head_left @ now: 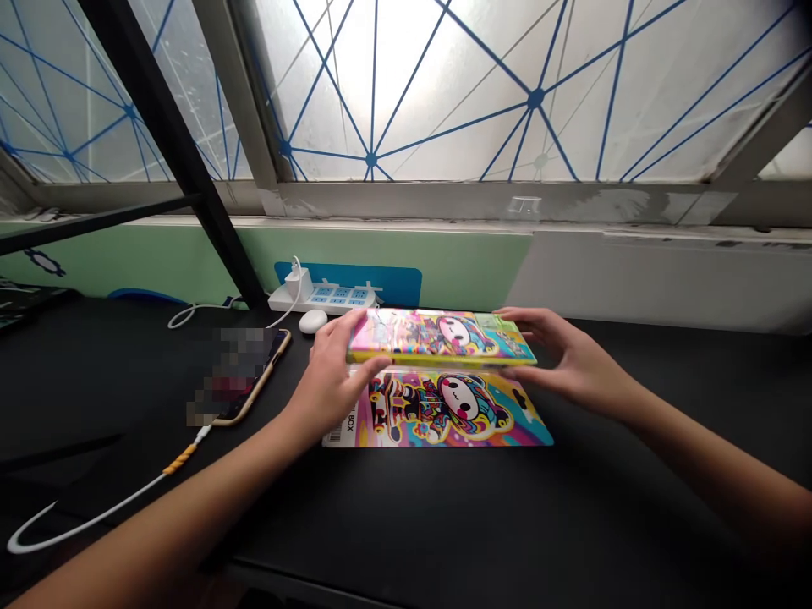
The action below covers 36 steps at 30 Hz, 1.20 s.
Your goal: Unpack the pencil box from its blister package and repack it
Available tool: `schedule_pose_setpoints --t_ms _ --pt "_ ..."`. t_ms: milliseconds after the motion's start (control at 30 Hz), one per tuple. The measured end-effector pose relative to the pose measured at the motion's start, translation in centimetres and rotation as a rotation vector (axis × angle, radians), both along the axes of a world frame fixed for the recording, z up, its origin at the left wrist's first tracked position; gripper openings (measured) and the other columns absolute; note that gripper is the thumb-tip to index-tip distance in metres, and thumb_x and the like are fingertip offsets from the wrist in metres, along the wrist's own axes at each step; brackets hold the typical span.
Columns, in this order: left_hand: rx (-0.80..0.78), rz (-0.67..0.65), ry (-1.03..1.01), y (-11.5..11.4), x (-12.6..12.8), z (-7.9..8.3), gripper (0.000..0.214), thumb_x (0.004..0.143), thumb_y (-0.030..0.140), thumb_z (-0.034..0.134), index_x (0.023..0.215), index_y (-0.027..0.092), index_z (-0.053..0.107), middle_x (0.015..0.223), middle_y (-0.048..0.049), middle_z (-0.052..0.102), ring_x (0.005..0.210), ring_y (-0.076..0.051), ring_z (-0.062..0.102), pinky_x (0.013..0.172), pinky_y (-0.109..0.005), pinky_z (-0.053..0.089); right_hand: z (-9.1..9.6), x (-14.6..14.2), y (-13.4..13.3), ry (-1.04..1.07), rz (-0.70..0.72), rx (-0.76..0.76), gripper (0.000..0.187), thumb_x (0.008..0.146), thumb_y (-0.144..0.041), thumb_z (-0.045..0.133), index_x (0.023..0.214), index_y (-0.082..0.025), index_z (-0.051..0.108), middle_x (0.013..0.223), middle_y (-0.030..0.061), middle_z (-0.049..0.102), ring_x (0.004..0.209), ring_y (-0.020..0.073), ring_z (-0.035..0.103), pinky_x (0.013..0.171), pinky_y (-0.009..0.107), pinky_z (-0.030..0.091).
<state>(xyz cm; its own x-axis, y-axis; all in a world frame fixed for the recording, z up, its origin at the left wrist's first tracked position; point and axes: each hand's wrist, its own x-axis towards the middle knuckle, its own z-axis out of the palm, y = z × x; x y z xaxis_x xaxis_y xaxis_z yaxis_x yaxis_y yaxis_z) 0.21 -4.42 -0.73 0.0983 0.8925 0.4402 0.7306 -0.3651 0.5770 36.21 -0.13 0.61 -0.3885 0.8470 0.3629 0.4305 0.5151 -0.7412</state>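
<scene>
A cartoon-printed box (437, 338) is held tilted at 12 o'clock between both hands, just above the far edge of a printed card (444, 414), which is lying flat on the black bench (571, 507). The box is clamped at its left end by the left hand (330, 372) and at its right end by the right hand (558, 355), with the fingers (520, 317) pressed against it. A phone (272, 364) in a gold case is placed at 10 o'clock, with a white cable (127, 495) attached, and a power strip (323, 300) is seen at 11 o'clock behind the box.
</scene>
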Motion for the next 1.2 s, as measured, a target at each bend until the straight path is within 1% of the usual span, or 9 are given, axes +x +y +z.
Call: schedule_pose_setpoints --t_ms 167,300,433,667,800,867,933,1067,1200 --pt "-0.048 0.011 0.09 3.7 0.1 -0.3 0.059 0.099 0.049 0.061 0.151 0.025 0.048 0.148 -0.014 0.054 0.143 -0.036 0.038 0.119 -0.057 0.034 -1.6 -1.1 3.6 0.019 -0.01 -0.038 0.062 0.075 -0.055 0.085 0.124 -0.028 0.059 0.146 0.0138 0.061 0.13 0.0376 0.062 0.108 0.054 0.053" --pt "-0.148 -0.041 0.094 3.5 -0.9 -1.5 0.058 0.102 0.049 0.054 0.154 0.025 0.044 0.151 -0.0133 0.052 0.146 -0.033 0.039 0.121 -0.052 0.037 -3.5 -1.1 3.4 -0.06 -0.045 0.0 0.056 0.077 -0.054 0.084 0.121 -0.028 0.061 0.151 0.0131 0.057 0.137 0.0381 0.056 0.114 0.054 0.046" --pt "-0.177 -0.058 0.135 3.3 -1.4 -1.2 0.062 0.1 0.056 0.055 0.153 0.025 0.047 0.153 -0.0132 0.053 0.146 -0.034 0.042 0.119 -0.052 0.04 -4.0 -1.2 2.6 -0.167 -0.046 0.094 0.053 0.086 -0.051 0.075 0.129 -0.029 0.054 0.155 0.0144 0.052 0.135 0.0345 0.058 0.107 0.048 0.053" --pt "-0.066 -0.076 0.303 3.8 -1.7 -1.7 0.054 0.104 0.056 0.045 0.14 0.018 0.061 0.155 -0.0147 0.053 0.146 -0.034 0.043 0.119 -0.056 0.037 -4.0 -1.9 2.1 -0.367 -0.046 0.311 0.028 0.098 -0.037 0.057 0.12 -0.021 0.064 0.146 0.0201 0.061 0.143 0.038 0.05 0.112 0.06 0.043" --pt "0.092 -0.074 0.413 3.5 -1.0 -1.4 0.053 0.102 0.057 0.052 0.136 0.018 0.062 0.152 -0.0163 0.056 0.141 -0.036 0.049 0.114 -0.057 0.041 -3.0 -2.5 0.9 -0.466 -0.047 0.636 0.018 0.097 -0.027 0.06 0.113 -0.021 0.067 0.144 0.0198 0.064 0.139 0.0358 0.055 0.114 0.06 0.039" --pt "0.21 -0.13 0.482 3.3 -0.4 -1.1 0.053 0.1 0.055 0.057 0.138 0.017 0.061 0.153 -0.0181 0.055 0.143 -0.036 0.048 0.115 -0.055 0.041 -2.5 -3.5 -0.5 -0.516 0.029 0.89 0.015 0.095 -0.022 0.064 0.11 -0.023 0.068 0.134 0.0152 0.071 0.132 0.0311 0.062 0.111 0.052 0.045" --pt "0.302 -0.203 0.555 3.1 0.5 -0.8 0.056 0.1 0.055 0.059 0.14 0.017 0.059 0.156 -0.0192 0.052 0.145 -0.037 0.046 0.116 -0.054 0.04 -2.4 -5.1 -2.2 -0.534 0.16 0.972 0.016 0.095 -0.022 0.064 0.11 -0.024 0.069 0.126 0.0111 0.076 0.126 0.0281 0.066 0.106 0.047 0.05" --pt "0.295 -0.243 0.72 3.0 2.2 -0.7 0.059 0.104 0.051 0.053 0.149 0.014 0.052 0.163 -0.0223 0.041 0.149 -0.042 0.041 0.113 -0.056 0.041 -2.5 -8.2 -5.1 -0.555 0.399 0.566 0.033 0.101 -0.035 0.056 0.128 -0.02 0.067 0.139 0.0125 0.07 0.138 0.0286 0.057 0.113 0.048 0.046" --pt "0.21 -0.216 0.815 3.6 2.9 -0.7 0.046 0.107 0.034 0.044 0.146 0.012 0.055 0.155 -0.0235 0.052 0.138 -0.041 0.054 0.106 -0.055 0.046 -2.3 -9.3 -5.5 -0.605 0.433 0.145 0.079 0.097 -0.06 0.058 0.16 -0.016 0.039 0.168 0.0161 0.032 0.158 0.0352 0.021 0.124 0.061 0.028"
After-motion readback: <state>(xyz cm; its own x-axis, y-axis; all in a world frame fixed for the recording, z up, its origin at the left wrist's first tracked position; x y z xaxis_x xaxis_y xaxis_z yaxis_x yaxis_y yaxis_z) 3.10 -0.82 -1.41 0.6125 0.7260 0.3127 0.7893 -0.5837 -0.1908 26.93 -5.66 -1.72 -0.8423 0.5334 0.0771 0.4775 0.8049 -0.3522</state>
